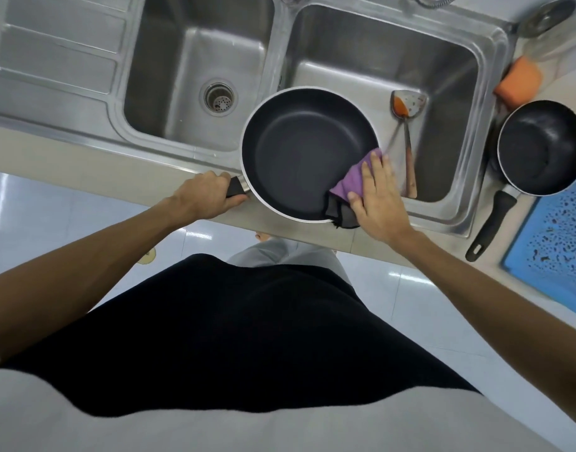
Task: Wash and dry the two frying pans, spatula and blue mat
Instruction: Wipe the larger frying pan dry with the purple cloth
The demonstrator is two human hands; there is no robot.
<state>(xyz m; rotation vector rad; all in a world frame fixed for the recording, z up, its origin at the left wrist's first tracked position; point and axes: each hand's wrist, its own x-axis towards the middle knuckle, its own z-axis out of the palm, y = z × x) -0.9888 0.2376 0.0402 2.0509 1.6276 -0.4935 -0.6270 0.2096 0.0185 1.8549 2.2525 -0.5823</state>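
Note:
A large dark frying pan (299,148) hangs over the front edge of the right sink basin. My left hand (205,194) grips its black handle. My right hand (378,197) holds a purple and black cloth (348,187) against the pan's right rim, fingers lying fairly straight over the cloth and thumb under it. A metal spatula (407,125) with orange residue on its blade lies in the right basin (449,102). The smaller black frying pan (541,148) sits on the counter at the right, handle pointing toward me. The blue mat (554,246), spotted with droplets, lies under and in front of it.
The left basin (182,76) with a drain strainer (218,98) holds nothing else, and a ribbed drainboard (51,50) lies left of it. An orange sponge (518,83) rests at the sink's right corner. A metal lid (547,17) sits at the back right.

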